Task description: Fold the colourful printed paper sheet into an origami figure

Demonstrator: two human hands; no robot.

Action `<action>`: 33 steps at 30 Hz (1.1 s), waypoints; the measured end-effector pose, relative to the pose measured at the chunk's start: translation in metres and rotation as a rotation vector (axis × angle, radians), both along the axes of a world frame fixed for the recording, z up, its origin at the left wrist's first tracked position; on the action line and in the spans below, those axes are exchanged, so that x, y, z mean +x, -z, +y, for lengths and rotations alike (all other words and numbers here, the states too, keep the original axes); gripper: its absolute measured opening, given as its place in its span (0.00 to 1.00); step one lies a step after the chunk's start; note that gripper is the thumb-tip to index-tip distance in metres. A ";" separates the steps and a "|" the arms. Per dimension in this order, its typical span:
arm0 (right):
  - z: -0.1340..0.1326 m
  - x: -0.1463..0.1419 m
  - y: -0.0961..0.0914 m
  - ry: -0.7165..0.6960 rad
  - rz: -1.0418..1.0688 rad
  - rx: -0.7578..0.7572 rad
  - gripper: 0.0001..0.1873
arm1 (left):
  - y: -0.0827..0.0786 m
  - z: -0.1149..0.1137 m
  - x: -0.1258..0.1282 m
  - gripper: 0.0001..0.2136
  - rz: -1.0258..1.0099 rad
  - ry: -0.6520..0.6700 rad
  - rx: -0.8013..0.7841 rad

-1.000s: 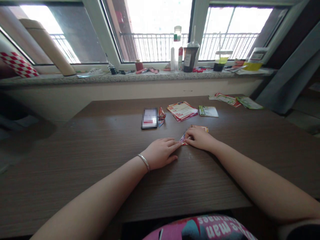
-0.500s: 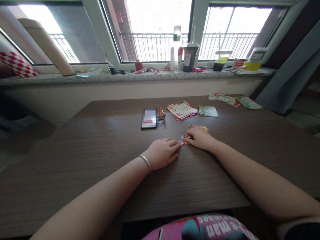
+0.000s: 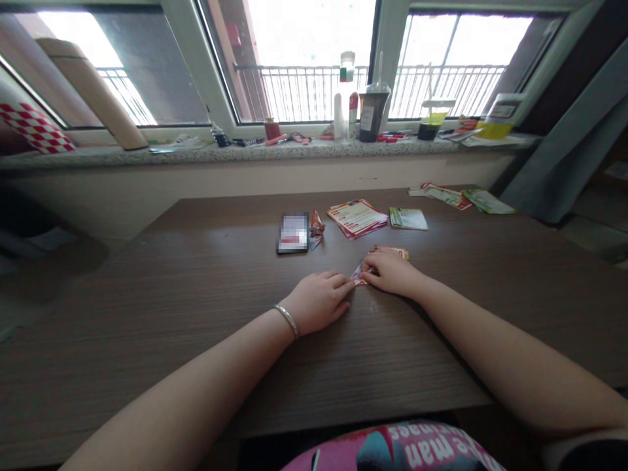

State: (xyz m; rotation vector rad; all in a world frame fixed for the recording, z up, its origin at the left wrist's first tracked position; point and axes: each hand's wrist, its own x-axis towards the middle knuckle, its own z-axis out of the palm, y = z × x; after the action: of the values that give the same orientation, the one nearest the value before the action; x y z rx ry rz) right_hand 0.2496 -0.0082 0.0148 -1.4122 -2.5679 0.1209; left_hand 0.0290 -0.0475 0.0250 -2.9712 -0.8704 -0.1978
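Observation:
A small, colourful printed paper [image 3: 358, 278], seemingly folded, lies on the brown wooden table [image 3: 196, 288]. My right hand [image 3: 390, 269] rests over it with curled fingers, thumb and forefinger pinching it against the tabletop. The hand covers most of the paper; an orange-red edge shows beyond the knuckles. My left hand [image 3: 318, 301], with a bangle at the wrist, lies palm down with its fingers stretched out. Its fingertips touch the paper's near left corner.
Beyond my hands lie a phone [image 3: 293, 233], a folded red paper piece [image 3: 316, 229], a stack of printed cards [image 3: 358, 217] and a green-white stack [image 3: 409, 218]. More leaflets [image 3: 446, 195] are at the far right. Bottles and a lidded dark cup [image 3: 371, 114] stand on the windowsill [image 3: 314, 149].

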 end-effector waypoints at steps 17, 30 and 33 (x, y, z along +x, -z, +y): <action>-0.001 -0.003 0.002 -0.007 0.010 0.008 0.09 | -0.003 -0.002 -0.002 0.18 0.012 -0.027 -0.067; 0.000 -0.001 0.005 -0.001 0.038 -0.011 0.08 | -0.011 -0.003 -0.007 0.17 0.011 -0.051 -0.132; 0.001 0.000 0.006 0.006 0.040 -0.016 0.08 | -0.014 -0.003 -0.008 0.16 0.019 -0.058 -0.156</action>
State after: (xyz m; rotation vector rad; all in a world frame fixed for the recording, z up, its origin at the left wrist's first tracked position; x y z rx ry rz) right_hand 0.2494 -0.0073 0.0089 -1.4081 -2.5356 0.1672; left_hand 0.0215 -0.0509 0.0388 -3.0782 -1.0127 -0.1033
